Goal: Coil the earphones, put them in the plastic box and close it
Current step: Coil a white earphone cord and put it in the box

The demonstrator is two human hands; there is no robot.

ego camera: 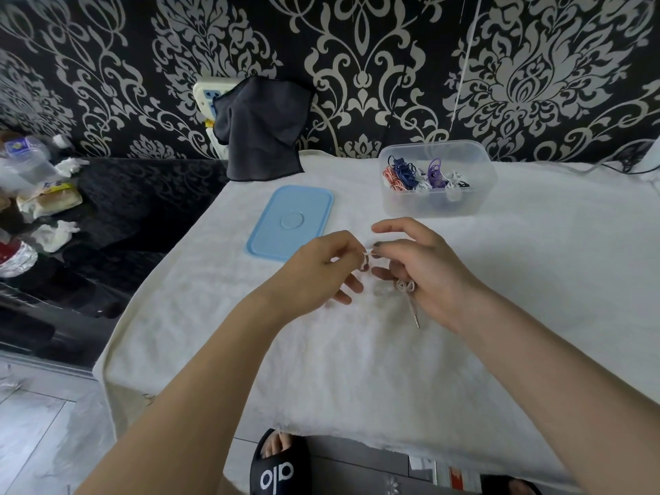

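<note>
White earphones (406, 286) are held between both hands above the white cloth. My left hand (321, 269) pinches a stretch of the white cable near its fingertips. My right hand (425, 269) holds a small coil of the cable, and the plug end (415, 316) hangs down from it. The clear plastic box (437, 205) stands open at the back right, with several coiled earphones (410, 175) in red, blue, purple and white inside. Its light blue lid (291, 223) lies flat on the cloth to the left of the box.
A white cloth (357, 369) covers the table. A dark grey cloth (262, 130) hangs against the patterned wall at the back. Bottles, packets and crumpled tissues (35, 194) lie on a dark surface to the left. A foot in a black slipper (275, 466) shows below the table's front edge.
</note>
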